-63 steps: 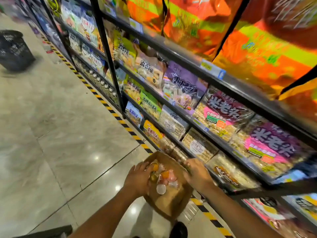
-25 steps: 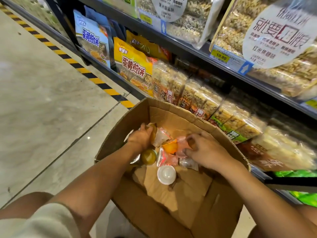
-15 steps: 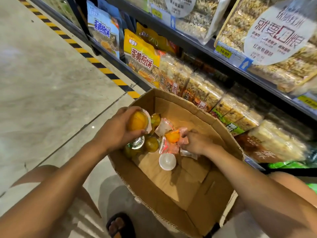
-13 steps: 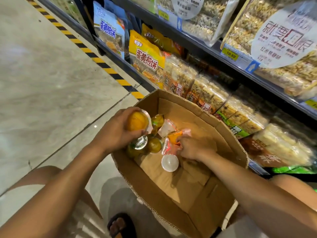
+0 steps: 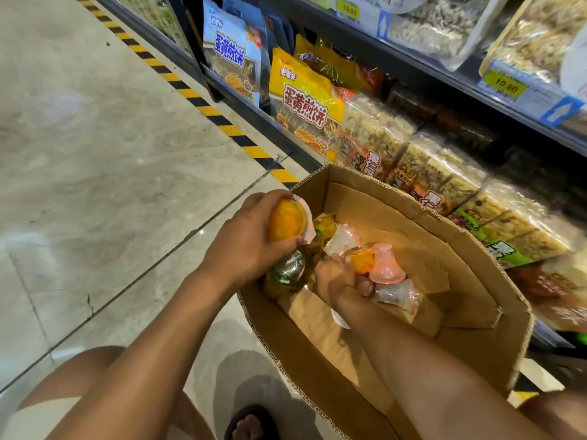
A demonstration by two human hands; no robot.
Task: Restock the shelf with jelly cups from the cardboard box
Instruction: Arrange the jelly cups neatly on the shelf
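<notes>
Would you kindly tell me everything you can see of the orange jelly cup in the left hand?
The orange jelly cup is a small clear plastic cup full of orange jelly, sealed with a pale foil lid whose edge sticks out to the right. It lies on its side in the left hand, with fingers wrapped round it, above the near-left corner of the cardboard box.

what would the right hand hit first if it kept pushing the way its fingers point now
Probably the green jelly cup at the box's near-left side. The right hand reaches toward it and already seems to touch it, just under the left hand, though depth is hard to judge.
</notes>
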